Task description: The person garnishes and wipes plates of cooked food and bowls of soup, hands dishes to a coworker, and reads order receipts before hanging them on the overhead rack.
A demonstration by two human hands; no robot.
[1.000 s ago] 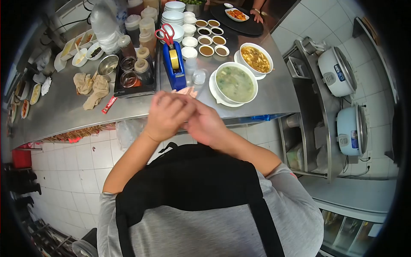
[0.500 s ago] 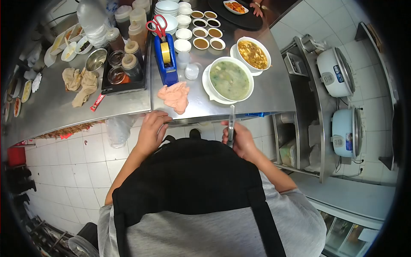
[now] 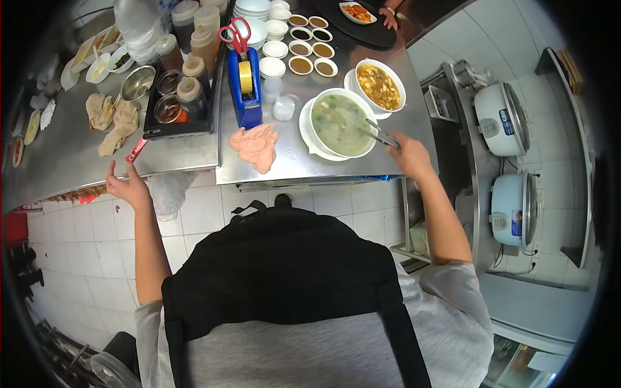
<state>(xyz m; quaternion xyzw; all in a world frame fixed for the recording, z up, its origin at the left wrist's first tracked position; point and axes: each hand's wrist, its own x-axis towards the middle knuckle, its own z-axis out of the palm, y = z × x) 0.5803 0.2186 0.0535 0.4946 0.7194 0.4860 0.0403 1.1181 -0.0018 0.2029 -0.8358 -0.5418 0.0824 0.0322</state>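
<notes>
My right hand [image 3: 409, 155] grips a pair of metal tongs [image 3: 386, 137], their two arms spread and the tips over the pale green soup [image 3: 339, 119]. That soup fills a white bowl [image 3: 352, 155] standing on a white saucer [image 3: 305, 134]. At the front edge of the left counter, my left hand [image 3: 130, 187] has thumb and index finger apart and holds nothing. Its index fingertip is close to a small red packet [image 3: 136, 149]; whether they touch I cannot tell. A crumpled pink cloth [image 3: 255, 147] lies between my hands.
Behind the soup stands a bowl of orange-brown soup [image 3: 378, 86]. A blue tape dispenser [image 3: 246, 97] holds red-handled scissors [image 3: 235, 35]. Several sauce cups [image 3: 301, 64], stacked bowls [image 3: 252, 31] and a black bottle tray [image 3: 187, 129] crowd the counters. Another person's hand [image 3: 389, 17] rests far back.
My right hand has moved up and right, bringing the tongs from the counter's edge to the green soup. My left hand has moved left, from near the pink cloth to the red packet.
</notes>
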